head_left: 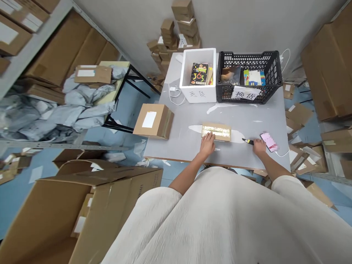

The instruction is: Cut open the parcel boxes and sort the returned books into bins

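Observation:
A small flat cardboard parcel (216, 131) sealed with shiny tape lies on the grey table (242, 117). My left hand (207, 143) rests on the parcel's near left corner, fingers laid flat on it. My right hand (259, 145) is closed round a yellow and black utility knife (248, 141), whose tip points left toward the parcel. A phone (268, 142) lies just right of that hand, with a white cable running from it.
A larger labelled box (153, 120) sits on the table's left edge. At the back stand a white foam box (198, 75) and a black crate (249, 77), both holding books. Cardboard boxes crowd the floor, the shelves and the wall; a big open carton (68, 209) is near left.

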Demonstrator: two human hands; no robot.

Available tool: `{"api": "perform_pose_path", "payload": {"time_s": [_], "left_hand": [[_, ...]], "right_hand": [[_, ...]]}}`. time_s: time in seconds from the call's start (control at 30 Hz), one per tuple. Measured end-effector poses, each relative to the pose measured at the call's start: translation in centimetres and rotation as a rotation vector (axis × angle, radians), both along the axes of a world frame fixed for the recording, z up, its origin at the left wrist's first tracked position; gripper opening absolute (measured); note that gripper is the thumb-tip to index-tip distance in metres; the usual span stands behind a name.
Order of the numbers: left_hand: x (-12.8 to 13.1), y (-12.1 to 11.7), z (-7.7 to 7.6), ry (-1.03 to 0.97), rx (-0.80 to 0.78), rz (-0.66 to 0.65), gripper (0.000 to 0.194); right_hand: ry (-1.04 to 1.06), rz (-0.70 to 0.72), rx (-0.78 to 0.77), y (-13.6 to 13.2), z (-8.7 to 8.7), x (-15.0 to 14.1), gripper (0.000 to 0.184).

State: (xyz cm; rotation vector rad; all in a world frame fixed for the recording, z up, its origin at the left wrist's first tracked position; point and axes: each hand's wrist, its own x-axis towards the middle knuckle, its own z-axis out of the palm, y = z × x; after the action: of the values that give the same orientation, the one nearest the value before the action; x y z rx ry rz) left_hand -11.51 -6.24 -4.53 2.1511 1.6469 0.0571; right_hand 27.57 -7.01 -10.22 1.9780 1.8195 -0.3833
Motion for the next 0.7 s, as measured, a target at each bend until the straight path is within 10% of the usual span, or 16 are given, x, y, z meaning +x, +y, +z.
{"api": "perform_pose_path", "payload": {"time_s": [0.23,0.47,0.7], "left_hand": [[-0.1,0.2,-0.1,-0.019,0.023,-0.003,0.069],[-0.9,-0.4,-0.5,-0.101,0.044,-0.047,0.071],[-3.2,-0.5,-0.6,-0.178,0.144,-0.032,0.068]], "right_hand": [[0.167,-0.211,0.09,1.1,1.9,-0.5,0.037],[0.74,-0.457,0.206,4.7,7.9,-4.0,0.026],[0.872,-0.149,0.155,6.6,13.0,-11.0,0.032]]}}
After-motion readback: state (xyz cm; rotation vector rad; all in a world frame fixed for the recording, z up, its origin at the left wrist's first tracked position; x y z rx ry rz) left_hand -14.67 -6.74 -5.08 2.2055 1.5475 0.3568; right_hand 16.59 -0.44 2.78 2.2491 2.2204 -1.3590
